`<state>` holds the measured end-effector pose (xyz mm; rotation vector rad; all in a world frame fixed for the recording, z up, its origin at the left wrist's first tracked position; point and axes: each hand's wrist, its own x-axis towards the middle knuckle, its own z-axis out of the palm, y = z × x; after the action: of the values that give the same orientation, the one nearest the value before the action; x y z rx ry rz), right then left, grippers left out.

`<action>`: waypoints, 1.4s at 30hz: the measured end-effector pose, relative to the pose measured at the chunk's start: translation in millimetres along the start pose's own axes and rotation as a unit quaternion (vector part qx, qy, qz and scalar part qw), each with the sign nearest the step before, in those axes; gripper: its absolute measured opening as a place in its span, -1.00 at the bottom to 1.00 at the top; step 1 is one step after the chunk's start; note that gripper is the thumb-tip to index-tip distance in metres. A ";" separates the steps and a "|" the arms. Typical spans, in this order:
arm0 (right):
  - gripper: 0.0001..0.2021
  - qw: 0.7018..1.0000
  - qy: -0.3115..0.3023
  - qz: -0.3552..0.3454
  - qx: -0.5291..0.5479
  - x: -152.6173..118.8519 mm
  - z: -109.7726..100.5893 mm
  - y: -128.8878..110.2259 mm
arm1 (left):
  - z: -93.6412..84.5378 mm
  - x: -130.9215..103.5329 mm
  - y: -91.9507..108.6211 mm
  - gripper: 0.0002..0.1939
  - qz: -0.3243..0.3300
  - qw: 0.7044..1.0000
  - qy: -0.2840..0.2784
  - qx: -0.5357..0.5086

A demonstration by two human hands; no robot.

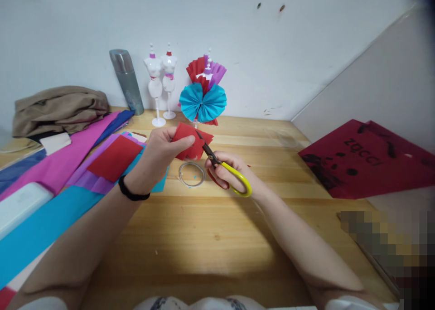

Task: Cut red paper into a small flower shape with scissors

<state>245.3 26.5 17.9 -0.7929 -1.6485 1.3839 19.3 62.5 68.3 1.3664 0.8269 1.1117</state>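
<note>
My left hand [165,142] pinches a piece of red paper [185,133] between thumb and fingers, above the table. My right hand [231,165] grips scissors [239,176] that show a yellow handle loop and dark blades. The blades point up and left and meet the right part of the red paper; whether they are cutting it, I cannot tell. Below the paper, a coil of thin silvery wire [181,178] lies on the wooden table [217,237]. Behind my hands stands a small white mannequin dressed in pleated paper, with a blue bow-like fan [203,102] in front.
Two white mannequins [155,85] and a grey-green bottle [127,83] stand by the wall. To the left lie brown cloth [61,108], magenta sheets [68,160], a red square [115,158], blue sheets [44,228] and a white object [23,205]. A red bag [367,165] leans at right.
</note>
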 end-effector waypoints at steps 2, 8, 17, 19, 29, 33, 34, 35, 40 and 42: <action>-0.41 1.000 0.003 0.004 -0.005 -0.6 0.2 -0.5 | 0.8 -0.8 1.3 -0.74 -0.002 1.000 0.004 -0.002; -0.41 1.000 0.000 0.025 -0.008 -1.4 1.1 -2.8 | 1.5 -0.1 4.7 -0.76 0.014 1.000 -0.005 0.013; -0.48 1.000 -0.007 0.018 -0.011 -0.1 3.9 -9.5 | 4.4 -0.7 6.9 -0.76 0.005 1.000 -0.001 0.019; -0.49 1.000 -0.009 0.018 -0.009 0.3 4.4 -11.4 | 5.0 -0.8 5.8 -0.78 -0.001 1.000 0.007 0.017; -0.50 1.000 -0.005 0.016 -0.013 1.8 4.3 -13.7 | 2.7 -0.4 3.1 -0.74 -0.016 1.000 0.007 -0.007; -0.50 1.000 0.004 0.011 -0.009 3.3 4.9 -12.1 | 2.8 0.3 4.3 -0.67 -0.027 0.999 -0.009 -0.017; -0.50 1.000 0.007 0.013 -0.009 3.7 5.0 -12.0 | 3.8 0.6 5.5 -0.66 -0.025 0.999 -0.014 -0.019; -0.51 1.000 0.008 0.017 -0.009 4.0 5.1 -12.1 | 5.0 0.9 6.8 -0.65 -0.020 0.999 -0.018 -0.021; -0.54 1.000 0.003 0.018 -0.004 5.4 5.2 -11.5 | 7.9 2.0 10.2 -0.70 -0.006 1.000 -0.010 -0.007; -0.55 1.000 0.003 0.017 -0.005 5.6 5.0 -10.5 | 7.3 2.1 9.2 -0.71 -0.003 1.000 -0.006 -0.001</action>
<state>238.7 27.0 28.9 -0.8333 -1.6447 1.3977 25.6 61.0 78.3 1.3670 0.8209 1.0990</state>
